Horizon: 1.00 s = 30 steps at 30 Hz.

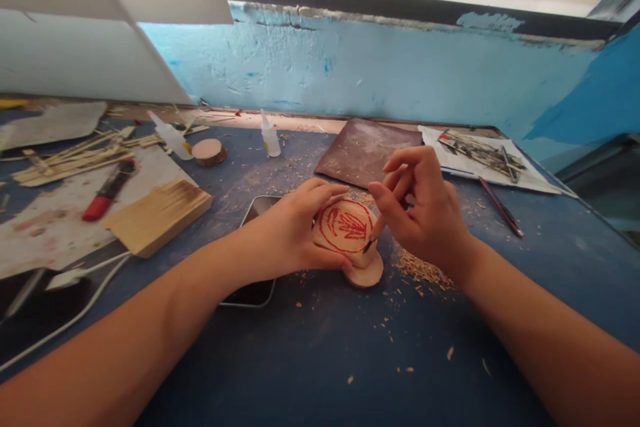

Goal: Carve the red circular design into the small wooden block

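My left hand is closed round the edge of a pale wooden disc, thumb at the near side and fingers at the far side. The disc's upper face carries a red drawing of leaf-like shapes inside a red ring. Below it, a second round piece of wood partly shows. My right hand is closed, fingers curled, around a thin wood-coloured tool. The tool's dark tip is at the right edge of the drawn face; its exact kind is unclear.
Wood shavings lie under my right hand. A phone is beneath my left forearm. Around stand a wooden block, a red-and-black cutter, glue bottles, a wood slice, a brown sheet and a pen.
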{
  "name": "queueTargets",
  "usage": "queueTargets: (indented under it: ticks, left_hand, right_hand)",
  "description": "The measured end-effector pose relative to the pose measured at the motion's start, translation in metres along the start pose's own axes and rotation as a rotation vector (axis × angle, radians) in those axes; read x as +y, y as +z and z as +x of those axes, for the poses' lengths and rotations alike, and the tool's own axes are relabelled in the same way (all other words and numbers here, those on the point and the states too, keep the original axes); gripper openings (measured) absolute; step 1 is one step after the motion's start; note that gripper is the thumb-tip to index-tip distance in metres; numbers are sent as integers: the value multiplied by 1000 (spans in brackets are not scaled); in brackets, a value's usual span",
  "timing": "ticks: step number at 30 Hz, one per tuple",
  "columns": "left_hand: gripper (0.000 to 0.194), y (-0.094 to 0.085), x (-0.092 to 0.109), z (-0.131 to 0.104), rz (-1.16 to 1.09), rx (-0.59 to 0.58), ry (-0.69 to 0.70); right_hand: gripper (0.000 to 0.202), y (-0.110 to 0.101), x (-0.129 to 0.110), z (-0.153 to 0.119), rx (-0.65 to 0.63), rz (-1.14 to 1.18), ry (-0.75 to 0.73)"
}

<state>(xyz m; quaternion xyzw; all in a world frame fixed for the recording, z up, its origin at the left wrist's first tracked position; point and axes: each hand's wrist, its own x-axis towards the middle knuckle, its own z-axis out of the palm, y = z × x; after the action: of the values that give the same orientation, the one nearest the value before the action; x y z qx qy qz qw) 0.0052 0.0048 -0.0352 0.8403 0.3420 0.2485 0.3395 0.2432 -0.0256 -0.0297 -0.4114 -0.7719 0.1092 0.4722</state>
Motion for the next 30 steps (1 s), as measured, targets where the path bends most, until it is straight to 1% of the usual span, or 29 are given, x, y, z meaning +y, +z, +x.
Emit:
queueTargets:
  ticks: [2,4,5,6,7,8,11,12,13,14,16,17,21,22,24,26,28,30]
  left_hand:
    - [90,-2,5,0,-94,56,-74]
    - [93,-5,9,0,-218,131,-173]
    - [95,-7,10,0,-276,169,-213]
    - [95,-8,12,0,-329,209,-239]
    - [94,-10,13,1,-374,245,-255]
    - [92,-11,13,1,-411,279,-260]
    - [83,-14,13,3,-470,377,-262]
    - [81,-14,12,3,-465,408,-271]
    - [79,-15,11,4,-449,435,-286]
    - [78,-15,10,5,-426,459,-304]
    - [77,-15,8,6,-387,496,-342]
    - [77,-16,7,7,-381,510,-353]
    - [78,-16,9,8,-437,544,-355]
    - [77,-16,10,8,-452,549,-349]
    - [73,-17,13,9,-471,565,-326]
    - [69,-17,14,9,-470,595,-290]
    - [64,-18,15,9,-461,620,-257]
    - [62,-18,14,8,-456,634,-238]
  right_hand:
    - [23,-2,-2,0,42,30,17]
    - [27,-4,-4,1,79,99,86]
    - [31,-6,-5,2,79,135,130]
    - [36,-9,-7,3,46,158,176]
    - [38,-13,-9,4,-26,163,210]
    - [39,-18,-11,6,-136,149,230]
    - [31,-31,-18,10,-571,47,218]
    - [29,-34,-20,11,-687,1,205]
    - [29,-36,-22,11,-763,-40,194]
    - [34,-37,-23,11,-806,-75,187]
    - [44,-35,-24,11,-843,-128,175]
    - [44,-34,-24,11,-851,-148,171]
    - [28,-28,-25,9,-885,-181,125]
    - [29,-27,-26,8,-866,-179,95]
    - [38,-26,-28,7,-785,-193,33]
    - [36,-24,-29,5,-708,-245,-6]
    - [29,-23,-30,4,-699,-278,-33]
    - [25,-21,-31,4,-713,-254,-45]
